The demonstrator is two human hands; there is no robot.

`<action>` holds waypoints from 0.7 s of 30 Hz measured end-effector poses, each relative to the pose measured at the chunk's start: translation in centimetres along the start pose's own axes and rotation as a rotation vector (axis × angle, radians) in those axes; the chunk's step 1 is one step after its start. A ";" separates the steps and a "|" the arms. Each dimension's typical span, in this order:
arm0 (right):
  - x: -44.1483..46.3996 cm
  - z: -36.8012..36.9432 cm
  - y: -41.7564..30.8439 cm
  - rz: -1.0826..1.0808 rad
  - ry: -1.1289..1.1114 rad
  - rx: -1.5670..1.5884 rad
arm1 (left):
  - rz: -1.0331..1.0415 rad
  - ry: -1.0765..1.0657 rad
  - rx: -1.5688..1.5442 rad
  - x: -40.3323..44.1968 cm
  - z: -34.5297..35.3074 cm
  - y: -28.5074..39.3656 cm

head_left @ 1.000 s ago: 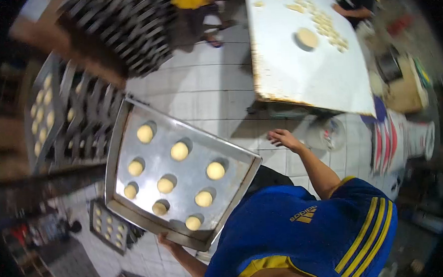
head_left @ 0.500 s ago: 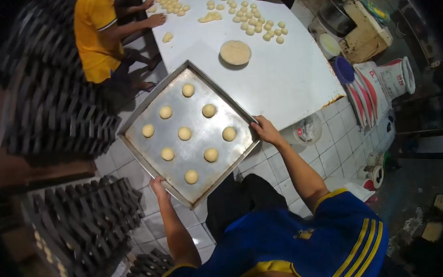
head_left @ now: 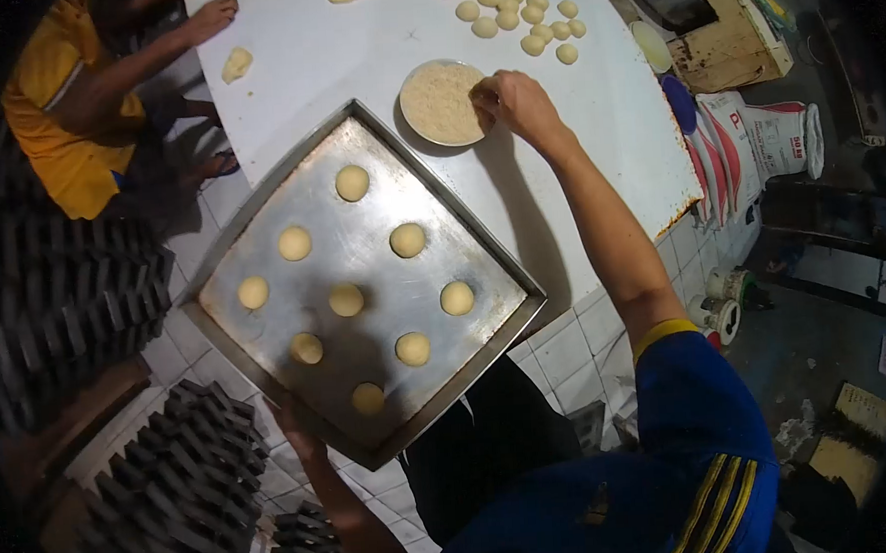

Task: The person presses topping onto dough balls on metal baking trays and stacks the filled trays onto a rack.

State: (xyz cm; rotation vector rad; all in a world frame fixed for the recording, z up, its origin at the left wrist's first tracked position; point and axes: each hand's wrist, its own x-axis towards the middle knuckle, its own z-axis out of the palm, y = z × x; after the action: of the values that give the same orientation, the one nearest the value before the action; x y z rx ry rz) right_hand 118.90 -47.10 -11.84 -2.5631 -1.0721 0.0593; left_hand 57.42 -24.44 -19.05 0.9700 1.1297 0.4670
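A square metal tray (head_left: 379,205) with several round dough balls, one of them a ball (head_left: 346,301) near its middle, rests partly over the edge of the white table. My left hand (head_left: 295,424) grips the tray's lower left side, its fingers partly hidden beneath the rim. Over the right rim of a bowl of pale crumbs (head_left: 441,101), my right hand (head_left: 514,101) has its fingers drawn together; whether anything is between them is hidden. The bowl stands on the table just beyond the tray.
Small dough balls (head_left: 507,20) and dough pieces (head_left: 237,64) lie on the white table (head_left: 605,118). A person in a yellow shirt (head_left: 63,106) is at the left, one hand at the table edge. Stacked dark trays (head_left: 64,306) stand left; sacks (head_left: 776,139) lie right.
The tray has come over to the table, where the bowl now appears closer. My right hand has let go of the tray's right side and moved up to the bowl. My left hand still holds the tray.
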 end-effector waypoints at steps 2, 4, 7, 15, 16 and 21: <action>1.4 0.6 0.0 -0.017 -0.059 -0.112 | -0.038 0.018 -0.011 2.0 -0.7 -1.1; 1.3 1.1 0.1 -0.033 -0.096 -0.178 | -0.042 0.014 -0.130 1.4 -1.5 -1.9; 1.5 1.5 -0.7 -0.106 -0.104 -0.268 | -0.024 0.036 -0.050 1.0 -1.8 -1.2; -0.6 1.1 -7.9 0.297 -0.266 0.764 | 0.012 0.047 0.044 0.4 -0.4 0.2; -1.1 1.8 -9.8 0.363 -0.336 0.869 | 0.036 0.012 -0.028 0.5 -0.6 0.0; -1.4 7.6 -16.0 0.091 -0.252 0.643 | 0.031 0.079 0.018 0.1 -0.4 0.0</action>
State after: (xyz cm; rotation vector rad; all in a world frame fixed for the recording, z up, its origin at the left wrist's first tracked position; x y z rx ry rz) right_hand 105.68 -35.38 -13.60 -2.0420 -0.8370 0.6534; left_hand 57.07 -24.16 -19.13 0.9935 1.1929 0.5250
